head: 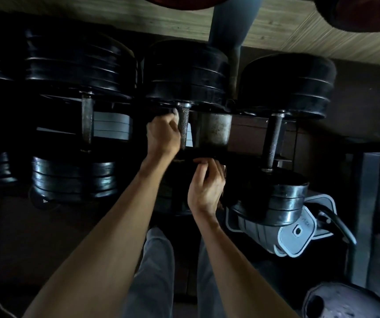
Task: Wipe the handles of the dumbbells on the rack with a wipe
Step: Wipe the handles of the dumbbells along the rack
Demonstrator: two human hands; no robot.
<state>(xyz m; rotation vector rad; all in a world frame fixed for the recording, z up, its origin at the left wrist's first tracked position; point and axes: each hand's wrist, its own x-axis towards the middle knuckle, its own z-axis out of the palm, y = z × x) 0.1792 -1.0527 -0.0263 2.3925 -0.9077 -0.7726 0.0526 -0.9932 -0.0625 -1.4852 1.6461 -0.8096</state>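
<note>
The left hand (161, 134) curls against the left side of the middle dumbbell's knurled handle (183, 127), its fingers clenched on what looks like a pale wipe (174, 113), only a scrap of which shows at the knuckles. This grip would let it rub along the bar. The right hand (206, 187) rests at the near weight plates (173, 191), probably steadying them; whether its loosely curled fingers grasp anything I cannot tell. The dark rack (207, 154) hides that dumbbell's near end.
</note>
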